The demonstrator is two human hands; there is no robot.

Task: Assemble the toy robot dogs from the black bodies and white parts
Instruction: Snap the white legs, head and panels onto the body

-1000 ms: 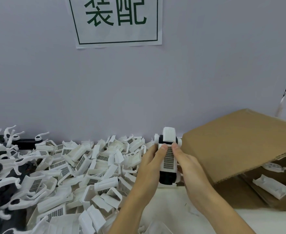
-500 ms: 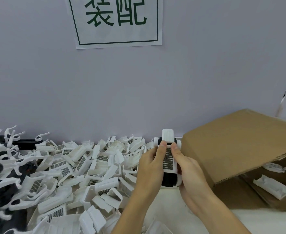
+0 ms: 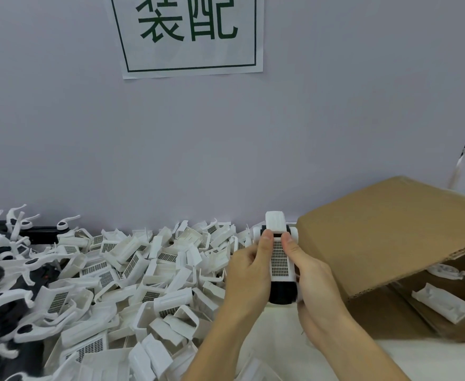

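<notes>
Dog [image 3: 280, 258] just left of box [image 3: 385, 232], long axis pointing away toward wall, black rear nearest wearer. Left hand [image 3: 249, 276] and right hand [image 3: 312, 284] grip flanks, equally near; thumbs press white grille cover. Pile [image 3: 132, 270] farther left of box.

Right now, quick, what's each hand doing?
Left hand: closed round the toy dog, thumb pressing its white grid cover.
Right hand: closed round the same toy dog, thumb on the cover too.
</notes>
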